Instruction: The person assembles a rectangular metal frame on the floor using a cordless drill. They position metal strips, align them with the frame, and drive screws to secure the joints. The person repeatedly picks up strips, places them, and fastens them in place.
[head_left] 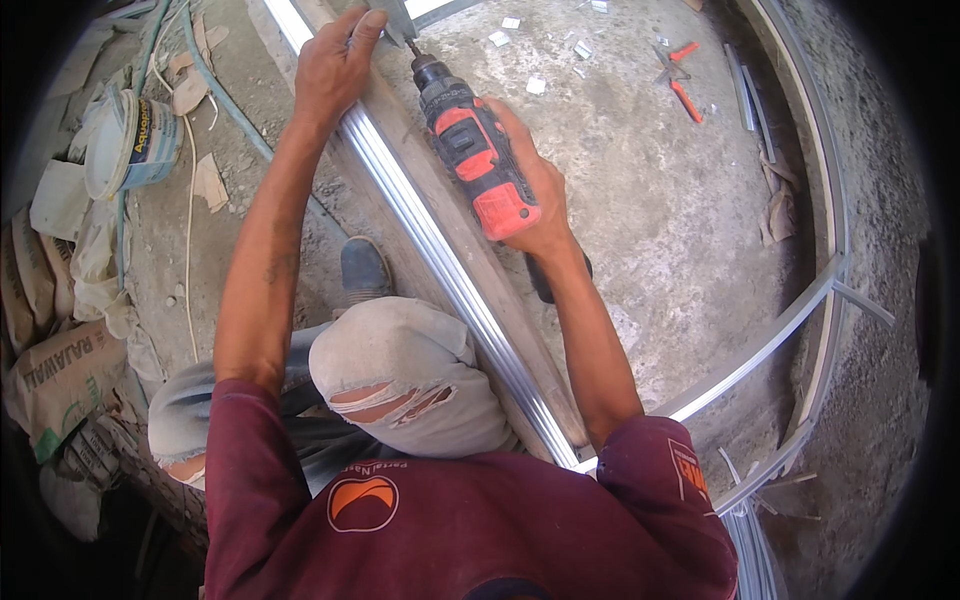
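Observation:
My right hand point(530, 180) is wrapped round a red and black cordless drill point(475, 150), partly hiding its grip. The drill points away from me, and its bit ends close to a thin metal piece point(397, 22) at the top edge. Whether the bit touches that piece I cannot tell. At the top, my left hand point(338, 60) is closed on the metal profile beside this piece, its fingertips partly cut off by the picture's edge. Below my hand, long shiny metal profiles point(440, 240) run along a wooden board point(490, 270) toward my right side.
Red-handled snips point(683, 85) and small metal offcuts point(537, 86) lie on the concrete floor to the right. More metal strips point(765, 375) cross the right side. On the left are a plastic bucket point(150, 145), a hose point(225, 90) and paper sacks point(70, 375).

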